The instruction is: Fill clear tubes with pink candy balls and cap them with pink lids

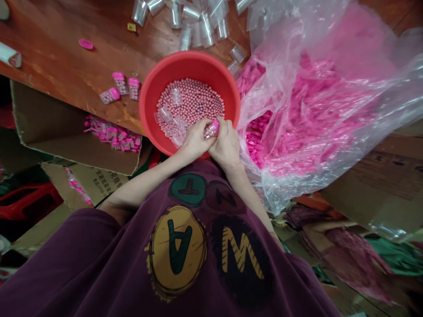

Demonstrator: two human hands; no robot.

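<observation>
A small clear container with a pink cap (pixel 211 129), filled with pink beads, is held between my two hands at the near rim of a red basin (pixel 190 56). My left hand (pixel 195 140) has its fingers closed round the container's body. My right hand (pixel 227 143) is closed at the capped end. Inside the basin lie many pink beads (pixel 201 99) and several empty clear containers (pixel 176 96).
Several clear containers (pixel 207 30) lie beyond the basin. Three capped, filled ones (pixel 134 88) stand or lie to its left. A carton (pixel 59 145) holds more. On the right, a plastic bag (pixel 313 119) holds pink caps.
</observation>
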